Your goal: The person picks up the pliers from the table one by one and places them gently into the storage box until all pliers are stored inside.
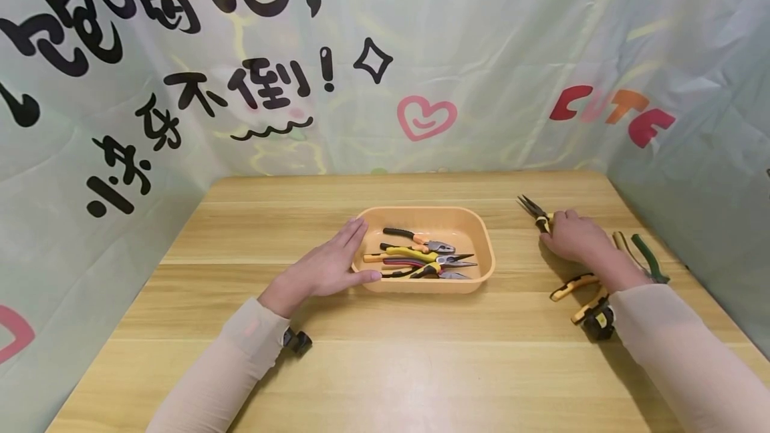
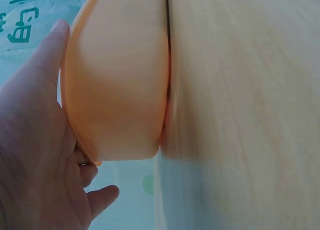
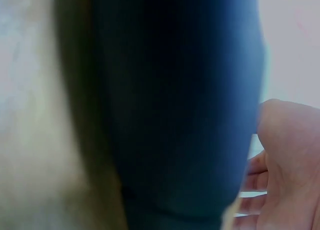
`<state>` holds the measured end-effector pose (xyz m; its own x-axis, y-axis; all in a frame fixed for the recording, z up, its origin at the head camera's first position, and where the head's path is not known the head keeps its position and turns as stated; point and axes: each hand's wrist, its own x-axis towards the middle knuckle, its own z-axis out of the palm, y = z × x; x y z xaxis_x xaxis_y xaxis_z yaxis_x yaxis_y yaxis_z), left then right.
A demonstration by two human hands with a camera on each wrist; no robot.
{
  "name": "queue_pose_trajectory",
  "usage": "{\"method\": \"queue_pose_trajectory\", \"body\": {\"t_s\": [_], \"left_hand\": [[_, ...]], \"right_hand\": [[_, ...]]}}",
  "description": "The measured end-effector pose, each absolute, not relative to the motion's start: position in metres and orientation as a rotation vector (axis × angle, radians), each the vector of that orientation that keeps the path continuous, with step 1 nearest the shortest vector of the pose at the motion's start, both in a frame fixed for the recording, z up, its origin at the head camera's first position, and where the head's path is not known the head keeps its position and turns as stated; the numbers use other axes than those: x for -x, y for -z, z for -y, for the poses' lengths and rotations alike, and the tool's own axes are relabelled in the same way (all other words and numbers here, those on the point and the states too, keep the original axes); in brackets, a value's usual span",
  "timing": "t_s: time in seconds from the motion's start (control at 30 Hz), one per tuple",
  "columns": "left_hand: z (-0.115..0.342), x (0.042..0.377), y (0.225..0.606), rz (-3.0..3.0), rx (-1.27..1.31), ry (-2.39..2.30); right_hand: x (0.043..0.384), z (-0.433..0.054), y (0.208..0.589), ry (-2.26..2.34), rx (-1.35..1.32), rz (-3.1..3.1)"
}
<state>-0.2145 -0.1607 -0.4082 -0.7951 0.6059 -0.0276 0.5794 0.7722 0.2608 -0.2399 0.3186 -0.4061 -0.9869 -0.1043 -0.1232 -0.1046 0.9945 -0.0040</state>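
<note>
A pale orange plastic basin (image 1: 424, 286) stands mid-table with several pliers (image 1: 442, 246) lying in it, their handles black, orange, yellow and red. My left hand (image 1: 327, 267) rests at the basin's left end, thumb stretched along the near rim and fingers along the left side. In the left wrist view that hand (image 2: 40, 140) lies along the basin's rim. Farther right, my right hand (image 1: 576, 240) holds long-nose pliers (image 1: 532, 207) by the handles, jaws towards the back left. Its grip is partly hidden; the right wrist view shows the hand (image 3: 290, 160) beside a large, blurred dark shape (image 3: 180, 99).
Below my right wrist lie orange-and-black handles (image 1: 574, 286) of another tool. A green handle (image 1: 646, 258) shows right of the wrist. Printed cloth (image 1: 493, 119) surrounds the wooden table (image 1: 421, 366) at the back and sides.
</note>
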Motion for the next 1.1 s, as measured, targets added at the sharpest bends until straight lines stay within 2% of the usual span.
{"method": "queue_pose_trajectory", "body": {"t_s": [0.67,1.1], "left_hand": [[0.1614,0.2148,0.4083,-2.851,-0.975,-0.363],[0.1617,0.2159,0.4093,-2.841,-0.962,-0.374]], "right_hand": [[0.2422,-0.3152,0.4099,0.18,-0.028,-2.984],[0.2428,-0.3144,0.409,0.075,0.004,-2.998]]}}
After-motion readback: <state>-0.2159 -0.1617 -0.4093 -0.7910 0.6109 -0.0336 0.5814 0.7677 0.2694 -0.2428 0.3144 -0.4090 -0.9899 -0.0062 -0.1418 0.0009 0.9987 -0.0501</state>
